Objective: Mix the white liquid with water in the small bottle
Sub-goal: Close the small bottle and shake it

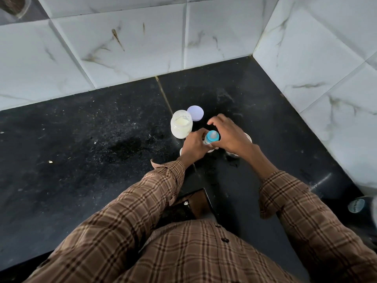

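Note:
A small bottle [212,137] with a blue collar and a teat on top stands upright on the black counter [102,150]. My left hand [194,145] grips its body from the left. My right hand [228,133] curls round the blue top from the right, thumb and fingers arched over it. Just left of the bottle stands an open jar [181,124] holding white liquid. The jar's pale round lid [195,113] lies flat behind it.
Marble-tiled walls [122,48] close the counter at the back and right, forming a corner. A white object [247,137] shows partly behind my right hand. A dark container with a round label [356,205] sits at the right edge.

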